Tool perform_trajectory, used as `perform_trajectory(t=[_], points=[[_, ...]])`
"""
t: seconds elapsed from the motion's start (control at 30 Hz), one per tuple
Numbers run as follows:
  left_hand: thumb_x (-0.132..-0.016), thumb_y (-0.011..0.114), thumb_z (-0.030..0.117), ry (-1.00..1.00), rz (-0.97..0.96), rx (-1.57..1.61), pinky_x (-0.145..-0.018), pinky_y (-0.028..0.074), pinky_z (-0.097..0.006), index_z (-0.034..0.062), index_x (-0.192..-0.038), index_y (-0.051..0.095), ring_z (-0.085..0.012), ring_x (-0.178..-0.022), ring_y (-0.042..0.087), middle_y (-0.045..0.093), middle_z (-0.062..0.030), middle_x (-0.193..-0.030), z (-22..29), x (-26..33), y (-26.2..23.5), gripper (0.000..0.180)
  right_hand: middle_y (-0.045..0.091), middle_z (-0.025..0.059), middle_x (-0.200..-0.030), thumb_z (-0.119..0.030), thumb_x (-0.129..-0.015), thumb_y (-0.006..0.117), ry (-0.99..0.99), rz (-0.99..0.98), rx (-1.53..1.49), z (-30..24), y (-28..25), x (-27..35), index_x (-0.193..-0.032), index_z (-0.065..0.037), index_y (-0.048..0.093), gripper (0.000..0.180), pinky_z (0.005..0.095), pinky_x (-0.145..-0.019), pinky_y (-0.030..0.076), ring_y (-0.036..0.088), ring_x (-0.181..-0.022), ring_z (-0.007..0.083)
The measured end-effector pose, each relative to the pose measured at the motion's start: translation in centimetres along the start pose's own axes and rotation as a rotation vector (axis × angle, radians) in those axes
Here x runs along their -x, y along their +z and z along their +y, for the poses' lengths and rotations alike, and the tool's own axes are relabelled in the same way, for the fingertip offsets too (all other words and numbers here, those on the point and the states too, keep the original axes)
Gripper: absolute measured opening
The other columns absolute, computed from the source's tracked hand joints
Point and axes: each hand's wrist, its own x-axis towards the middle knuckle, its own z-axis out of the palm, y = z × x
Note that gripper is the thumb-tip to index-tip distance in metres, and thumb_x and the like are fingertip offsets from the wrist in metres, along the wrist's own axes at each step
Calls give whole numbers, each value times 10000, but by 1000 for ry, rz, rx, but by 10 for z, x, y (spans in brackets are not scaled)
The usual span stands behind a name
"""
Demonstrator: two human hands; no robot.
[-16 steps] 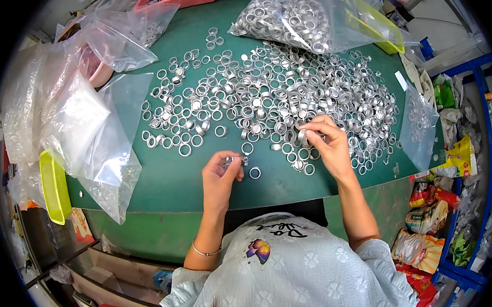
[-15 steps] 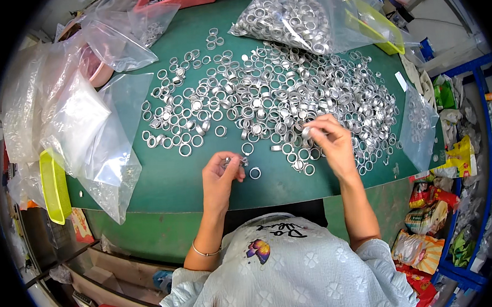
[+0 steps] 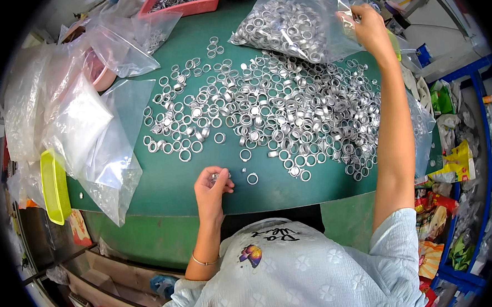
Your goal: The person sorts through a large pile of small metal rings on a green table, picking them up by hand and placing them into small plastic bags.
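Observation:
My left hand is closed with its fingers curled over small silvery metal pieces, near the table's front edge. To its right lie a single metal ring and a tiny metal bit. My right hand reaches far out to the upper right, its fingers bent at the mouth of a clear plastic bag. They appear to pinch the bag's edge; whether a ring is also in them cannot be made out. The bag bulges with metal rings. Below it spreads a wide heap of loose rings on the green table.
Empty-looking clear bags and a yellow-green basket are at the left. A red tray of metal parts stands at the back. Another clear bag lies under my right arm. A blue rack holds packages at the right.
My right hand has moved from the ring heap, where it held a ring, up to the bag's mouth. My left hand has drawn slightly back toward me, still closed.

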Motion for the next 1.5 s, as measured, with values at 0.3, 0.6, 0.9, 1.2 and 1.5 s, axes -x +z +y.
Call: perform_trajectory(t=[0.3,0.6,0.9,1.2,1.5], points=[[-874,533,28,86,33,104,-636,505,-235,-20,-1039,558,-133,-790,601,586,-72,-865,-2,0,-7,173,623,101,-758,-82,-874,530,330,-305,-496,-103,-26,130,-983,-16,644,171,300,-647,440,553,-671,167],[-881,494,-12,106,15,82,-720,506,-250,-41,-1174,503,-162,-882,599,571,-83,-1015,2,-2,7,295,521,202,-1164,125,-685,485,141,-434,-316,-101,37,216,-1057,52,573,389,422,-942,393,477,-1096,376],[-741,650,-39,573,-13,-729,-588,366,-236,13,-955,620,-128,-652,440,505,-33,-787,-6,11,21,223,363,287,-1307,45,-759,477,14,-466,-368,-183,41,233,-1152,76,496,395,535,-1059,231,218,-1321,422],[-721,712,74,580,-114,-1131,-568,425,-350,68,-1004,604,-248,-628,516,507,-94,-810,-10,11,32,303,506,163,-1204,88,-737,499,-73,-524,-653,-158,-4,252,-1093,24,559,367,423,-963,389,433,-1187,328],[-713,689,-6,524,-38,-1035,-579,389,-310,54,-989,600,-218,-634,462,471,-89,-750,-6,9,46,296,543,90,-889,-51,-771,620,343,-416,-125,-78,-2,224,-933,-59,641,164,417,-566,463,590,-622,312]])
